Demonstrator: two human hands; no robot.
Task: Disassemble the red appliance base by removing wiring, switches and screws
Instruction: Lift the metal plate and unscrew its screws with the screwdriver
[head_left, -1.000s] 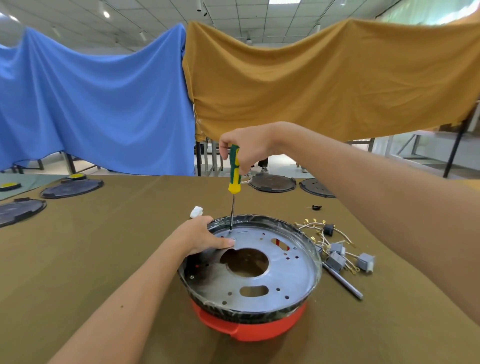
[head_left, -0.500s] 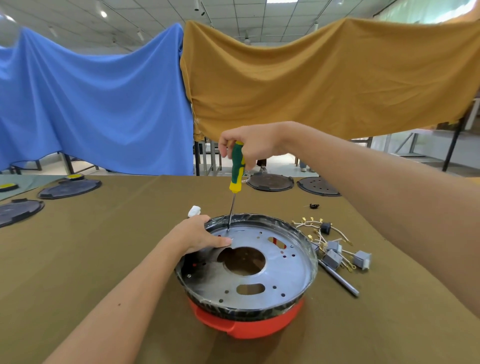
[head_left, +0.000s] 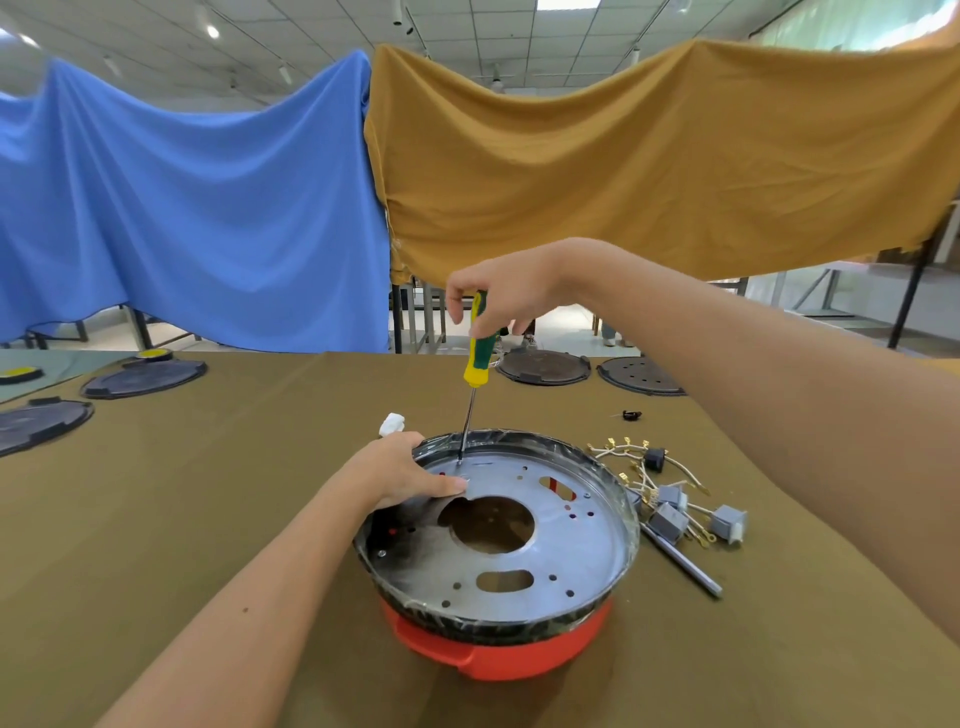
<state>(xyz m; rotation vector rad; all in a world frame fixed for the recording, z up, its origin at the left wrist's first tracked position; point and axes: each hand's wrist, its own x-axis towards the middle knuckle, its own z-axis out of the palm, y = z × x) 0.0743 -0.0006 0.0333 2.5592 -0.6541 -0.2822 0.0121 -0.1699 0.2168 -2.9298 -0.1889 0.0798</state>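
Both hands at one red appliance base (head_left: 498, 657) — near table edge, centre.

Right hand (head_left: 498, 299) pinches one green-and-yellow screwdriver (head_left: 477, 353) upright, tip on the base's metal plate (head_left: 571, 551) at its far rim. Left hand (head_left: 400, 475) rests on the plate's left rim, fingers loosely curved, thumb pressing flat. Beside the base, right — one tangle of wires (head_left: 639, 467), three grey switches (head_left: 730, 524), one grey rod (head_left: 685, 564). Four dark discs (head_left: 543, 366) lie farther back.

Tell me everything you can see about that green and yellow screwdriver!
The screwdriver has a green and yellow handle and a thin metal shaft. It stands nearly upright, leaning slightly, tip down on the far edge of the grey metal plate atop the red base. The right hand pinches its handle top; nothing else touches it.
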